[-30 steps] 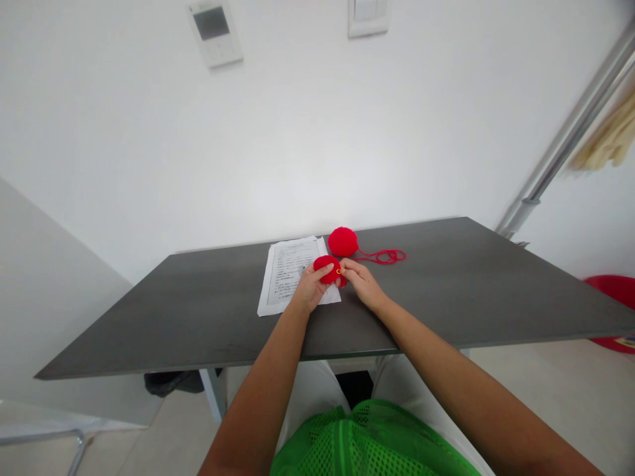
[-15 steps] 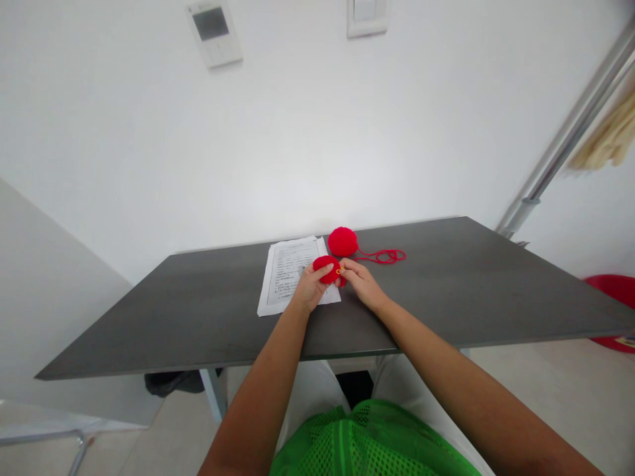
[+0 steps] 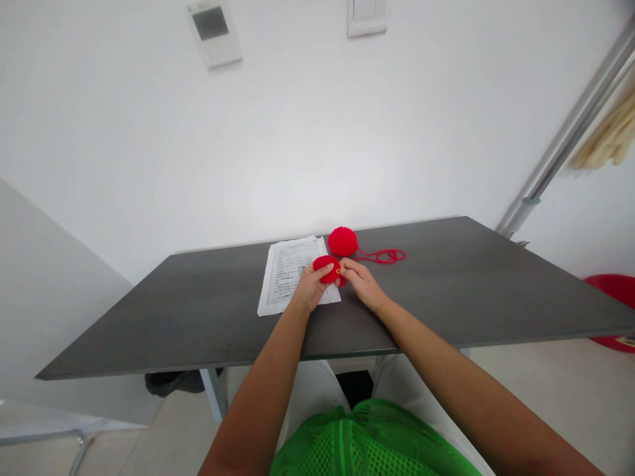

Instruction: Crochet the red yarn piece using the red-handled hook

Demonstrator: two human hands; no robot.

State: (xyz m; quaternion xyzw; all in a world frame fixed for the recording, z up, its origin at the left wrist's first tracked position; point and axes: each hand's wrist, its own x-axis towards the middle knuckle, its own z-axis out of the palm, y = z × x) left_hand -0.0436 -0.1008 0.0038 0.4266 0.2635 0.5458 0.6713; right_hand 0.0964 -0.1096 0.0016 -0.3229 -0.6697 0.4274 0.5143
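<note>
Small red piece (image 3: 321, 260) was clamped in left hand (image 3: 309, 287), above 3 o'clock edge of papers (image 3: 274, 284). Right hand (image 3: 364, 284) was held with fingertips together on small yellow item (image 3: 338, 271), perhaps hook or marker; too small to tell. Red ball (image 3: 342, 242) was set on counter (image 3: 446, 277) at 1 o'clock from piece, loose yarn (image 3: 391, 251) at 2 to 3. Judged risks: loops could be knotted by sharp pull; ball could be rolled by tug; stitches could be dropped if yellow item were slipped out.

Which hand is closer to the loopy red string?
Right. The right hand is just this side of the loopy string; the left hand is farther left, over the papers.
</note>
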